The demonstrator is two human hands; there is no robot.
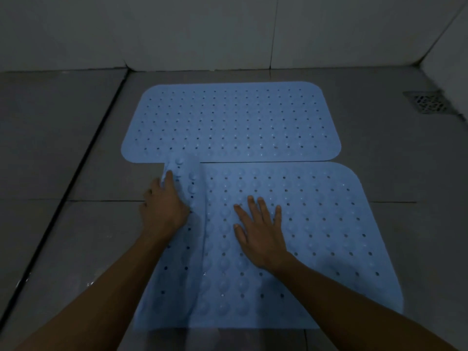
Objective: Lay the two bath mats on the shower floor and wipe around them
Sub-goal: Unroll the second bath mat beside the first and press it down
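Note:
Two light blue perforated bath mats lie on the grey tiled shower floor. The far mat (pixel 231 121) lies flat near the back wall. The near mat (pixel 316 224) sits just in front of it, shifted right, their edges almost touching. Its left strip (pixel 186 249) is folded over, showing suction cups. My left hand (pixel 164 203) grips that folded edge near its far corner. My right hand (pixel 260 229) presses flat on the near mat, fingers spread.
A metal floor drain (pixel 428 101) sits at the far right by the wall. A dark channel (pixel 83 160) runs diagonally along the floor on the left. Grey tiled walls (pixel 228 31) close off the back and right.

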